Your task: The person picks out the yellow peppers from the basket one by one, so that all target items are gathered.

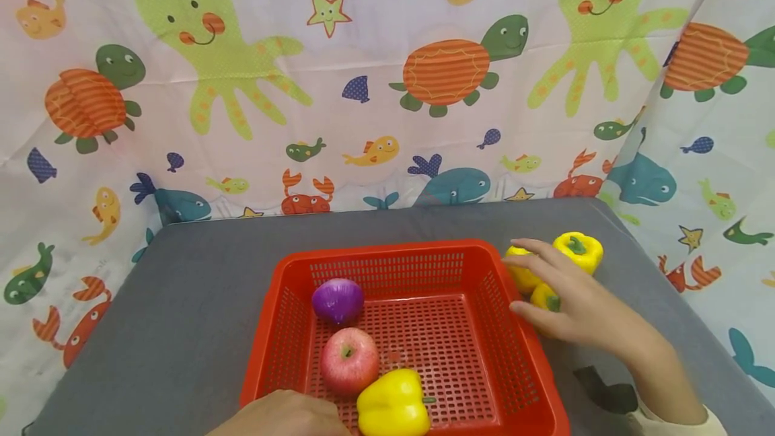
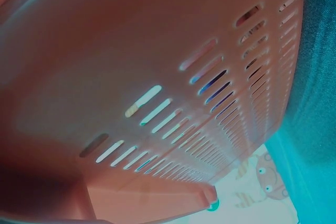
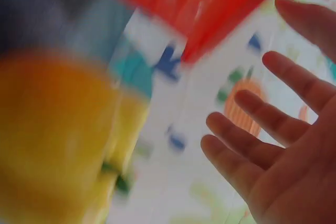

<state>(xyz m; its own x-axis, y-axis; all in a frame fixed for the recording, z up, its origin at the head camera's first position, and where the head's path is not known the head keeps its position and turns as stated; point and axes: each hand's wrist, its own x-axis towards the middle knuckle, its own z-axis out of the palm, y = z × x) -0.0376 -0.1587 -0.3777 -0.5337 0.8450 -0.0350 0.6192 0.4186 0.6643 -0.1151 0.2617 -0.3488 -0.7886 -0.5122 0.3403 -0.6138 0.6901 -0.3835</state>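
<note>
A red plastic basket stands on the grey table with a purple onion, a red apple and a yellow bell pepper inside. My left hand lies over the basket's near left rim; its fingers are hidden, and only the basket's slotted wall shows in the left wrist view. Right of the basket, my right hand hovers with fingers spread above several yellow bell peppers. In the right wrist view its palm holds nothing, and a blurred yellow pepper is beside it.
A grey cloth-covered table extends on both sides of the basket. Behind and beside it hangs a white curtain printed with sea animals. A dark strip lies near the right wrist.
</note>
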